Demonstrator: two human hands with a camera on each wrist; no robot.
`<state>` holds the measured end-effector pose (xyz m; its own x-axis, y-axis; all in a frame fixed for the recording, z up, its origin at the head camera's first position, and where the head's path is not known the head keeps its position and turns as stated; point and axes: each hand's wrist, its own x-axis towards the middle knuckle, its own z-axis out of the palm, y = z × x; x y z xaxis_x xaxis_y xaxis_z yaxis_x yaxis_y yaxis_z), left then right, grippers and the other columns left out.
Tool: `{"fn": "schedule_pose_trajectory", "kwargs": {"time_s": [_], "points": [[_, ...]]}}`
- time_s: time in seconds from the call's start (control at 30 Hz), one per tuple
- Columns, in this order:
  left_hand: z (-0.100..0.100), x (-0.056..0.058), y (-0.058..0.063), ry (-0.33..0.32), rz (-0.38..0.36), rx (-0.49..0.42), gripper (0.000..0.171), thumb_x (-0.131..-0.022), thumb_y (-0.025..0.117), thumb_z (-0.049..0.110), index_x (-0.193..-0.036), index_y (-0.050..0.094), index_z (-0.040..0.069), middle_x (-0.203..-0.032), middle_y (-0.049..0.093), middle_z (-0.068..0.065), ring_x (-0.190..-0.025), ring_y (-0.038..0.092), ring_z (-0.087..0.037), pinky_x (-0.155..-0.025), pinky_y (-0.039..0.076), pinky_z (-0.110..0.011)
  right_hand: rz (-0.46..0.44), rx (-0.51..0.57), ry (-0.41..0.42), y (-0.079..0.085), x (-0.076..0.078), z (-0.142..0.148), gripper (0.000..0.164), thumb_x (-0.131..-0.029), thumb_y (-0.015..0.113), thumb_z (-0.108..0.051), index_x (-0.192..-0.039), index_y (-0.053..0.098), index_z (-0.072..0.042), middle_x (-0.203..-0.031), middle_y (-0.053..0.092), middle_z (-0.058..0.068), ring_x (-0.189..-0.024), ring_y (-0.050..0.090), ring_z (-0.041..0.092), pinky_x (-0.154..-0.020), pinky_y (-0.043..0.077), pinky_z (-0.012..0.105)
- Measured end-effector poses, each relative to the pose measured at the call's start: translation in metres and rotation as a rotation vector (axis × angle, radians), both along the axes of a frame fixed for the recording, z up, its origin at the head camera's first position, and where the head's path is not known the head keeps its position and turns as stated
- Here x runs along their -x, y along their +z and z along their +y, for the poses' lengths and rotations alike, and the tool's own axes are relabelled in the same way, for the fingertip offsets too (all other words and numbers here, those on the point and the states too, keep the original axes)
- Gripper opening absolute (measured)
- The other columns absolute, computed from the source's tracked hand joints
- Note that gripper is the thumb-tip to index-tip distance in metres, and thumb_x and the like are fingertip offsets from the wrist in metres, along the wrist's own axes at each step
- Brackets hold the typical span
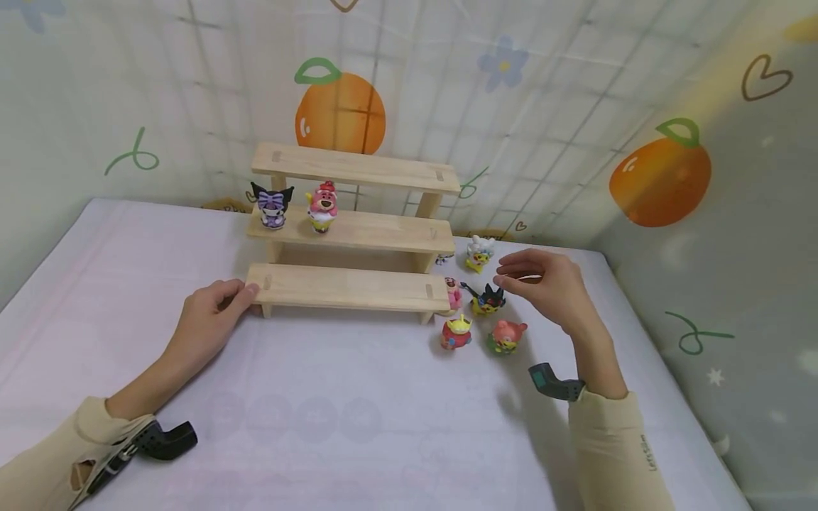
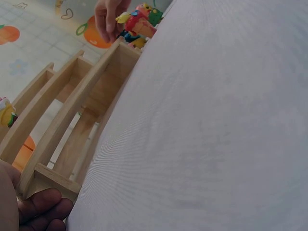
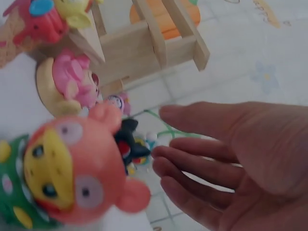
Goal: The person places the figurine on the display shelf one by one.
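So, minifig handling thoughts, clock positions taken from the middle of the three-tier wooden shelf [image 1: 354,287] as the head camera sees it. The right hand [image 1: 546,284] is between 3 and 4, thumb apart from the loosely extended fingers, holding nothing. Closest to it is the dark spiky-hooded figurine [image 1: 488,301], around 4. The left hand [image 1: 211,312], out at 8, pinches the end of the bottom plank, thumb on top.

The figurines look like smooth, hard plastic, so I'd guess light, stiff and a bit slippery. For the spiky one I'd go thumb and two fingers round the hood or body and leave the thin piece sticking out alone, since that looks like the snappable bit. The pink-hooded figurine [image 1: 507,337] and the Toy Story alien [image 1: 456,333], both past 4, have chunky rounded bodies that should be easy to grab. The white-hatted figurine [image 1: 478,253] at 3 looks top-heavy to me, so hold it low. Kuromi [image 1: 273,207] and Lotso [image 1: 322,207] stand on the middle tier, roughly 9 to 10. Shelf itself: rigid, probably light enough to skid on the desk [image 1: 307,433] cloth; hold it by a plank end.

Readable stuff: the right sleeve [image 1: 648,454] seems to say "LetsSlim", and the backdrop [image 3: 264,12] has "Happy" on it. Can't make out any figurine brands.
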<state>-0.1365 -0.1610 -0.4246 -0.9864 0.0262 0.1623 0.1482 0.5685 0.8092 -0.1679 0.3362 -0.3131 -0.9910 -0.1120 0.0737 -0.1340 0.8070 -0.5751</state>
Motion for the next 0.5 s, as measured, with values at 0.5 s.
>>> {"fn": "schedule_pose_trajectory", "kwargs": {"time_s": [0.5], "points": [[0.000,0.000,0.000,-0.006,0.013,-0.002,0.044,-0.111,0.052,0.043,-0.102,0.074,0.007,-0.100,0.068,-0.013,-0.090,0.050,-0.024,-0.075,0.038,-0.027,-0.235,0.147,0.226,-0.034,0.016,0.040,0.045,-0.096,0.080,-0.028,-0.137,0.068,-0.013,-0.133,0.071,0.006,-0.119,0.067,0.021,-0.094,0.055,0.021]]}}
